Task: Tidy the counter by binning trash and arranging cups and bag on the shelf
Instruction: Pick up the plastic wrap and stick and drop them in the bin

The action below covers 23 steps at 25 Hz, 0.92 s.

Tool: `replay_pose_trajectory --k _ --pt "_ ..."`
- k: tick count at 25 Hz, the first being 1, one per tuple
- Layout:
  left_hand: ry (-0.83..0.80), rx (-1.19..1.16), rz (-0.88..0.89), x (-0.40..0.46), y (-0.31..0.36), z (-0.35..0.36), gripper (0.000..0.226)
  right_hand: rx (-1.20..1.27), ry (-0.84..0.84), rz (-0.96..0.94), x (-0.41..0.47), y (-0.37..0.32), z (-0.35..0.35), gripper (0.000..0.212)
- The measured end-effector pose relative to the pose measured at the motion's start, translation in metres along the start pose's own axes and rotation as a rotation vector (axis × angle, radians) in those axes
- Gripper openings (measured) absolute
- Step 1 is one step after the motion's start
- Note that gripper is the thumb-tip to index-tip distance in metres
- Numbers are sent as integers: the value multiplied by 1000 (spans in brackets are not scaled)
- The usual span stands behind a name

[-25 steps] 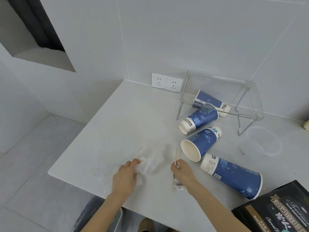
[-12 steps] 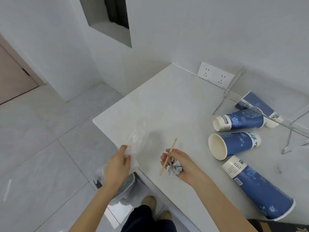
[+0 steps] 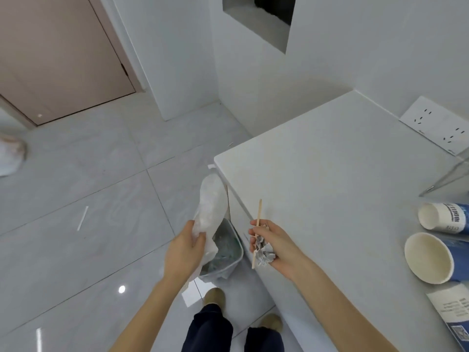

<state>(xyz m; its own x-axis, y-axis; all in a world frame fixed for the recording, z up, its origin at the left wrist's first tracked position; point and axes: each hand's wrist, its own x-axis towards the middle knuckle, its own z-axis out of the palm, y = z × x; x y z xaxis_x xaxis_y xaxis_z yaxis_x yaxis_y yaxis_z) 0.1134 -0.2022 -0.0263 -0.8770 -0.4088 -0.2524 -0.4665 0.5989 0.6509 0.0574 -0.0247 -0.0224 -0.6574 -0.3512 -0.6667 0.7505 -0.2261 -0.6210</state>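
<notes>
Here the trash is held off the near-left corner of the bench (image 3: 330, 189), presumably so that it can be dropped into the bin (image 3: 225, 252), which stands on the floor just beside the bench edge and partly beneath the left hand (image 3: 184, 250). A crumpled clear plastic wrapper (image 3: 210, 212) is pinched between the thumb and fingers of that hand, its loose end rising above the fingers and hanging over the bin's opening. The right hand (image 3: 272, 246) is closed around a wad of crumpled paper (image 3: 264, 254), which bulges out below the curled fingers, while a thin wooden stick (image 3: 257, 232) is gripped against it, poking out above and below. This hand is judged to hover over the bench edge, to the right of the bin. Overturned blue paper cups (image 3: 431, 255) lie at the right, not yet arranged.
</notes>
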Motion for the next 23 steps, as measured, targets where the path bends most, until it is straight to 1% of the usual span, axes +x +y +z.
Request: replay_pose_trajectory --k 2,3,5,6,11,14,19,23 --pt "-44 -79 -83 15 -14 -7 15 11 9 27 19 6 17 14" --pt "-81 -125 -141 23 -21 -9 18 29 13 42 29 9 25 13" --pt "-176 -213 -254 42 -39 -11 37 59 33 85 52 19 38 12" --pt "-219 -250 -298 51 -48 -10 42 59 53 103 63 23 43 11" --pt "-384 -344 -504 102 -94 11 44 16 127 175 125 51 51 11" --pt "-467 -340 -567 132 -130 37 47 -17 161 218 168 72 46 11" --pt "-542 -379 -639 176 -197 96 46 -155 172 297 249 121 25 23" --pt "-593 -306 -710 202 -246 145 54 -278 191 400 308 168 6 22"
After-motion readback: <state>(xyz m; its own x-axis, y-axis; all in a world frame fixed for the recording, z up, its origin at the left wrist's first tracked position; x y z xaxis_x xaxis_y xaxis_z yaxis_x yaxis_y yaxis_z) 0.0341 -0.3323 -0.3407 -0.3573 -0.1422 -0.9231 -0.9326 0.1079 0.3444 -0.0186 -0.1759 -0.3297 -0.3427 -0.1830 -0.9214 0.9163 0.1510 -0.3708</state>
